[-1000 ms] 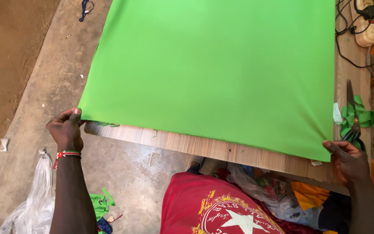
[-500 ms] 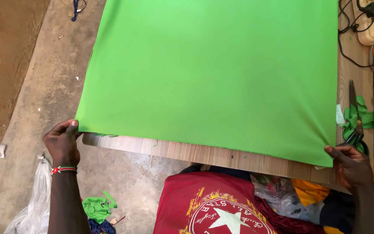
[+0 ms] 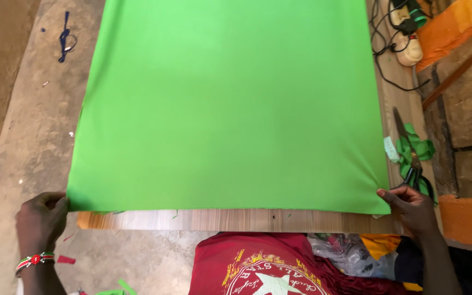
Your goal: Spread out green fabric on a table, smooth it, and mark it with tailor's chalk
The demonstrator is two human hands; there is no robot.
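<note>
A large sheet of bright green fabric (image 3: 230, 104) lies flat over a wooden table (image 3: 236, 220), covering nearly all of it and overhanging the left side. My left hand (image 3: 42, 218) pinches the near left corner of the fabric, just off the table's left edge; a beaded bracelet sits on that wrist. My right hand (image 3: 411, 207) pinches the near right corner on the tabletop. The fabric's near edge runs straight between the two hands.
Scissors (image 3: 408, 147) lie on green scraps (image 3: 419, 147) along the table's right edge, close to my right hand. A white power strip with black cables (image 3: 405, 33) sits at the far right. Concrete floor on the left holds a blue cord (image 3: 65, 39) and fabric scraps.
Both hands have drawn the fabric's near edge toward me, so less bare wood shows at the table's near edge. My left hand has moved lower and slightly outward.
</note>
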